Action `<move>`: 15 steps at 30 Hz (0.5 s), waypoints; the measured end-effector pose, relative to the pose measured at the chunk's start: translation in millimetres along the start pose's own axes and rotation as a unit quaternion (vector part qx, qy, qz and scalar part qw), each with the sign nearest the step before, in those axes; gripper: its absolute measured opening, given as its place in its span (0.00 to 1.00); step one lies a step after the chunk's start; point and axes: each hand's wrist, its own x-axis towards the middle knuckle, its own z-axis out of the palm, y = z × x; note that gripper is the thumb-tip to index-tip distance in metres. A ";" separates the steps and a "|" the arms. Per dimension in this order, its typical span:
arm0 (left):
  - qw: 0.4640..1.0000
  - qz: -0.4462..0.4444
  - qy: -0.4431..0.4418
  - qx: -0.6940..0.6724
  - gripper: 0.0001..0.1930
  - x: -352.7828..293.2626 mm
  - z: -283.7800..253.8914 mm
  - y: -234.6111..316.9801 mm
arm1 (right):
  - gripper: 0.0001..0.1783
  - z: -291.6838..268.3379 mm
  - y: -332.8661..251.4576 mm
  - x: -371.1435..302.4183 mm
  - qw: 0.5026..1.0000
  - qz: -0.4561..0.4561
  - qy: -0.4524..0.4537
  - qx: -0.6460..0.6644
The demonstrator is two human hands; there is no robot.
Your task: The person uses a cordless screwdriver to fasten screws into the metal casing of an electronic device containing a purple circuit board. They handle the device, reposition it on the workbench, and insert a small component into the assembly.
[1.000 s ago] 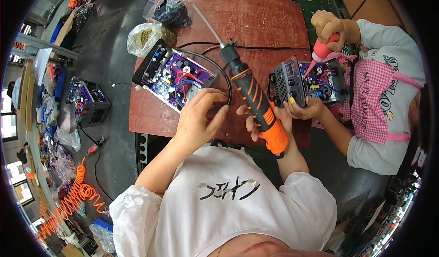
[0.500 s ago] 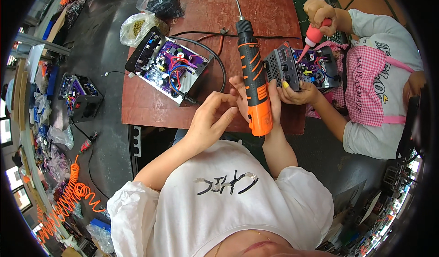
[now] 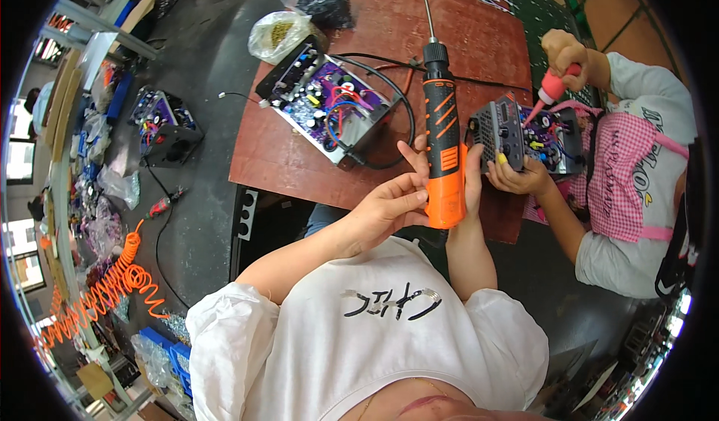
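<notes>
An orange and black electric screwdriver (image 3: 443,136) with a long thin bit stands in front of me, bit pointing away. My right hand (image 3: 473,178) is closed round it from behind, with the thumb side on the right and fingertips showing on the left. At the driver's orange lower end, my left hand (image 3: 386,210) brings thumb and fingers together against its left side; the exact contact is partly hidden. Left of the driver lies an open device (image 3: 329,103) with a purple circuit board, red and blue wires and a black cable.
At right, a co-worker holds a pink bottle (image 3: 553,88) over another open device (image 3: 498,129). A bag of small brass-coloured parts (image 3: 278,35) and a black bag (image 3: 326,5) lie at the back. Further left are a third device (image 3: 168,133) and an orange coiled hose (image 3: 112,294).
My left hand has moved right, from beside the screwdriver to its lower end, its fingers drawing together. The view has shifted, so the scene sits further right and lower.
</notes>
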 end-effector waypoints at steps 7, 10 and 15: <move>1.000 0.000 0.013 0.017 0.17 -6.7 1.5 6.3 | 0.45 6.6 -2.6 8.1 0.999 0.022 -0.027 -0.040; 0.985 -0.004 0.044 0.169 0.16 -14.2 -13.3 28.6 | 0.43 12.9 -19.2 11.4 0.992 0.030 -0.033 -0.120; 0.486 0.411 0.229 0.736 0.09 -10.6 -51.0 124.7 | 0.44 -4.6 -57.0 9.5 0.964 0.150 -0.067 -0.207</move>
